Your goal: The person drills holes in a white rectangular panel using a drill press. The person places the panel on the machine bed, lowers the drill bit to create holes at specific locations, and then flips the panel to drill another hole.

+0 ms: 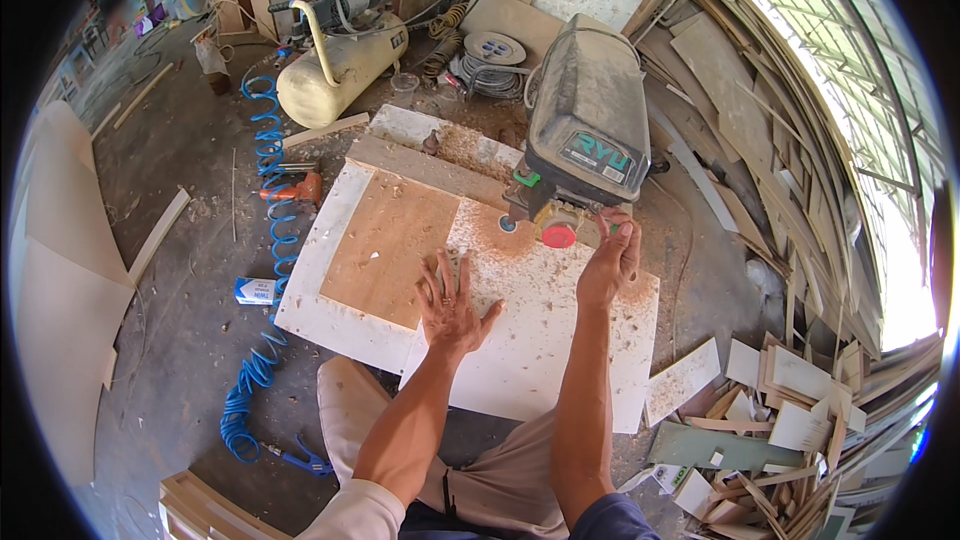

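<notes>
White panel pressed flat beneath the drill press.

The left hand [452, 302] is laid flat, fingers spread, on the sawdust-strewn white panel [545, 335], just in front of the bench drill press [585, 125]. The right hand [608, 258] is raised at the machine's base, fingers loosely apart, beside its red knob [559, 234]. A brown board [385, 245] is seen left of the press.

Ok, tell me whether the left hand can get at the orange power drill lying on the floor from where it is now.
Probably not without leaning. The left hand lies flat on the white sawdust-covered board, and the orange power drill lies on the floor beyond the far left corner of the boards, by the blue coiled air hose. Nothing blocks the way.
</notes>
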The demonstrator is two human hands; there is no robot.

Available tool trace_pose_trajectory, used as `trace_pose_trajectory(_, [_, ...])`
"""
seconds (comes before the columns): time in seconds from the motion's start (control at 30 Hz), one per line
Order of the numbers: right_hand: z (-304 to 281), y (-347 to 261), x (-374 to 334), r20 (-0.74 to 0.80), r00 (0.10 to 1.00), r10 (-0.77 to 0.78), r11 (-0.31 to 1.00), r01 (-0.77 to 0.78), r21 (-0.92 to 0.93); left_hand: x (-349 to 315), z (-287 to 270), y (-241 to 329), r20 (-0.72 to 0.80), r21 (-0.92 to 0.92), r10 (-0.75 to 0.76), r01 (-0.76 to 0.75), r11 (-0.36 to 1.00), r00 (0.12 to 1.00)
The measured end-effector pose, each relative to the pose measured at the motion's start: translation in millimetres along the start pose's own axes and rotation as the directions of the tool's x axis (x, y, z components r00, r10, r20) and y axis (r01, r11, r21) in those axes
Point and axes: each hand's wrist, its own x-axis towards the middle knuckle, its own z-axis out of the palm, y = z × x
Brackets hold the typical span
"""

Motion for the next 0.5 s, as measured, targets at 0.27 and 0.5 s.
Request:
trace_pose_trajectory(0.27, [0.2,0.8,-1.5,-0.002,1.000,0.001,1.000,-0.001,-0.006,0.2,-1.8,-0.2,0.011,0.002,-0.004,0.004,1.000,1.000])
trace_pose_trajectory(0.5, [-1.4,-0.5,-1.8,0.006,1.000,-0.004,0.999,0.005,-0.039,0.2,-3.5,0.9,0.008,0.000,-0.003,0.003,1.000,1.000])
